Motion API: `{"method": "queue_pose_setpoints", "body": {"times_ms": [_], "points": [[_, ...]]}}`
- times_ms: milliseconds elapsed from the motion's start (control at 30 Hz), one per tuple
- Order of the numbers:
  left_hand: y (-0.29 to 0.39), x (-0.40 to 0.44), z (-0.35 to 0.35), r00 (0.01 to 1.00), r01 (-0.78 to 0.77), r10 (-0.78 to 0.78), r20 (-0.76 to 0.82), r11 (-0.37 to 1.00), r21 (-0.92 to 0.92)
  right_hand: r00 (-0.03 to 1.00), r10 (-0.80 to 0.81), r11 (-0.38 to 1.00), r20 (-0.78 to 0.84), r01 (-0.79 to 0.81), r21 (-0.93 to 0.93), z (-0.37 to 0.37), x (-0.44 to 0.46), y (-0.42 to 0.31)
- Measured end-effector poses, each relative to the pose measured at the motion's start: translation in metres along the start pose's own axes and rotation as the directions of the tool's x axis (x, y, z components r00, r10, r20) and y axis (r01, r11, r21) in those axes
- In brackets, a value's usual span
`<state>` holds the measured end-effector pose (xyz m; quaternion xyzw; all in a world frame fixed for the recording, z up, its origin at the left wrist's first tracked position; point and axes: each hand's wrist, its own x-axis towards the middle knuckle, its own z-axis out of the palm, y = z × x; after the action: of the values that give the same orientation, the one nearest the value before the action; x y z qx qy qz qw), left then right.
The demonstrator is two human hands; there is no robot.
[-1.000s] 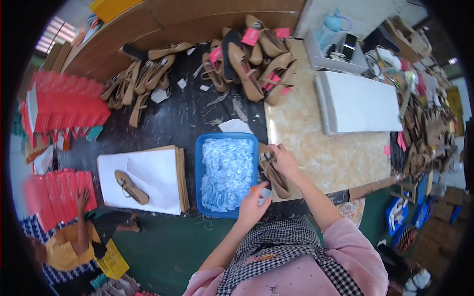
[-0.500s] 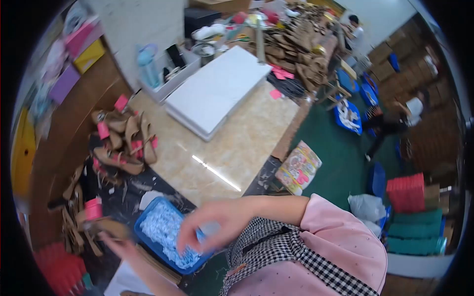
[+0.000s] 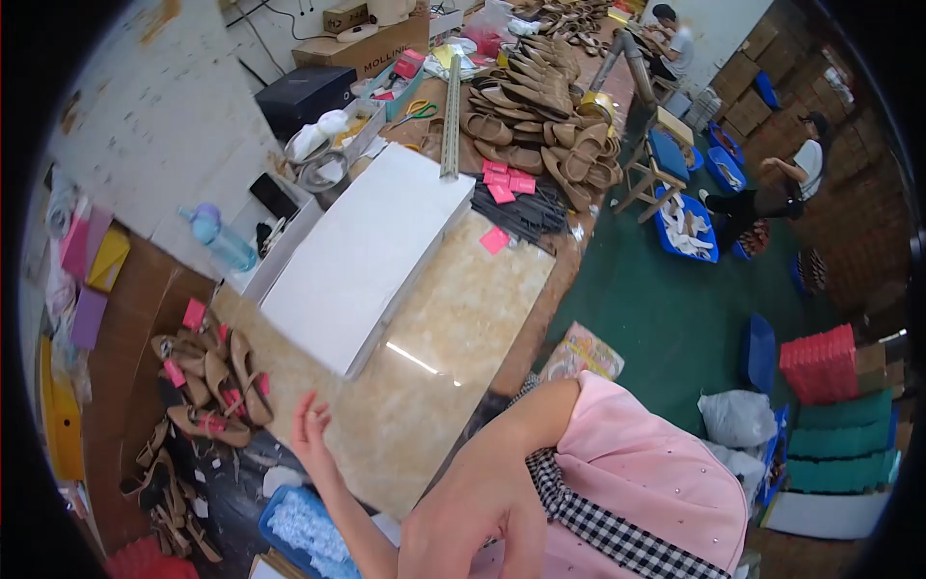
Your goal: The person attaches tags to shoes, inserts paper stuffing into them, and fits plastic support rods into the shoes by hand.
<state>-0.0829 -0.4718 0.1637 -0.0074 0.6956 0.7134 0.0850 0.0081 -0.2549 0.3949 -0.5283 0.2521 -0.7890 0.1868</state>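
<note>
My left hand [image 3: 312, 427] hovers over the left part of the marbled work board [image 3: 463, 333], fingers loosely curled and apart, holding nothing. Left of it sits a pile of tan strappy shoes [image 3: 217, 425] with pink tags. A blue tray [image 3: 275, 521] of pale blue-white shredded material lies below, partly behind my left forearm. My right hand [image 3: 473, 516] hangs in front of the pink shirt and checked apron, bent downward. Its fingertips run out at the bottom edge, so what they hold, if anything, is hidden. Beyond both hands rests a white foam slab [image 3: 367, 251].
Black strips [image 3: 521, 207] with pink tags and a metal ruler [image 3: 450, 116] lie behind the slab. Many tan shoes [image 3: 540, 96] cover the far table. A blue bottle [image 3: 217, 236] stands at left. Blue tubs [image 3: 687, 227] and a stool [image 3: 661, 159] are on the floor; two people are beyond.
My left hand has moved up and right, away from a tan shoe at lower left, to over the board. My right hand has left the blue tray and moved right and down. The view has shifted.
</note>
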Motion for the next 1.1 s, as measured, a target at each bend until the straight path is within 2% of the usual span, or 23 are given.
{"method": "queue_pose_setpoints", "body": {"times_ms": [100, 167, 233, 300, 333, 367, 400, 433, 467, 500, 533, 567, 633, 667, 767, 867, 967, 1067, 1100], "points": [[-0.045, 0.014, 0.106, 0.994, 0.043, -0.05, 0.098, 0.997, 0.069, 0.996, -0.048, 0.996, 0.076, 0.054, -0.075, -0.077, -0.065, -0.058], [-0.078, 0.022, 0.188, 0.975, 0.181, -0.182, 0.127, 0.983, 0.017, 0.991, -0.082, 0.989, 0.103, 0.094, -0.117, -0.129, -0.112, -0.105], [-0.141, 0.028, 0.261, 0.926, 0.335, -0.345, 0.155, 0.938, 0.084, 0.992, -0.103, 0.987, 0.068, 0.111, -0.12, -0.167, -0.153, -0.156], [-0.102, 0.037, 0.343, 0.872, 0.218, -0.322, 0.368, 0.93, 0.295, 0.995, 0.087, 0.994, 0.039, -0.084, -0.075, -0.205, -0.21, -0.201], [-0.102, 0.041, 0.366, 0.866, 0.129, -0.282, 0.413, 0.924, 0.36, 0.985, 0.172, 0.984, 0.023, -0.171, -0.04, -0.22, -0.248, -0.215], [-0.105, 0.046, 0.385, 0.856, 0.036, -0.241, 0.458, 0.91, 0.413, 0.867, 0.493, 0.866, -0.068, -0.482, 0.134, -0.232, -0.302, -0.218], [-0.111, 0.055, 0.4, 0.841, -0.059, -0.2, 0.503, 0.89, 0.452, 0.634, 0.768, 0.625, -0.09, -0.712, 0.321, -0.238, -0.376, -0.21], [-0.121, 0.06, 0.408, 0.868, -0.072, -0.205, 0.452, 0.849, 0.524, 0.534, 0.826, 0.559, -0.178, -0.738, 0.377, -0.23, -0.471, -0.19], [-0.137, 0.057, 0.41, 0.893, -0.081, -0.205, 0.401, 0.803, 0.59, 0.393, 0.881, 0.464, -0.263, -0.824, 0.326, -0.22, -0.555, -0.201], [-0.155, 0.053, 0.408, 0.914, -0.086, -0.202, 0.351, 0.75, 0.656, -0.04, 0.96, 0.118, -0.276, -0.839, 0.532, -0.183, -0.692, -0.185], [-0.18, 0.048, 0.398, 0.903, -0.237, -0.098, 0.418, 0.698, 0.676, -0.652, 0.731, -0.257, -0.202, -0.537, 0.803, -0.146, -0.762, -0.184], [-0.205, 0.045, 0.392, 0.875, -0.377, -0.001, 0.485, 0.628, 0.681, -0.692, 0.718, -0.196, -0.072, -0.301, 0.933, -0.108, -0.879, -0.156], [-0.228, 0.04, 0.401, 0.803, -0.555, 0.126, 0.582, 0.513, 0.655, -0.79, 0.612, -0.271, -0.039, -0.256, 0.928, -0.076, -0.942, -0.122], [-0.232, 0.036, 0.401, 0.75, -0.639, 0.173, 0.639, 0.443, 0.63, -0.81, 0.582, -0.259, -0.072, -0.268, 0.928, -0.073, -0.943, -0.105], [-0.248, 0.028, 0.393, 0.732, -0.64, 0.093, 0.675, 0.432, 0.635, -0.845, 0.504, -0.197, -0.18, -0.315, 0.928, -0.08, -0.916, -0.043], [-0.258, 0.014, 0.389, 0.713, -0.675, 0.139, 0.688, 0.401, 0.619, -0.824, 0.508, -0.164, -0.249, -0.377, 0.912, -0.071, -0.898, -0.013], [-0.233, 0.014, 0.389, 0.646, -0.594, -0.171, 0.744, 0.498, 0.631, -0.81, 0.514, -0.159, -0.282, -0.413, 0.897, -0.064, -0.892, -0.013], [-0.256, 0.011, 0.393, 0.734, -0.642, 0.103, 0.672, 0.427, 0.636, -0.787, 0.518, -0.174, -0.334, -0.48, 0.86, -0.072, -0.89, -0.022], [-0.254, 0.01, 0.395, 0.736, -0.645, 0.119, 0.667, 0.423, 0.636, -0.779, 0.52, -0.182, -0.35, -0.502, 0.846, -0.076, -0.885, -0.027]]}}
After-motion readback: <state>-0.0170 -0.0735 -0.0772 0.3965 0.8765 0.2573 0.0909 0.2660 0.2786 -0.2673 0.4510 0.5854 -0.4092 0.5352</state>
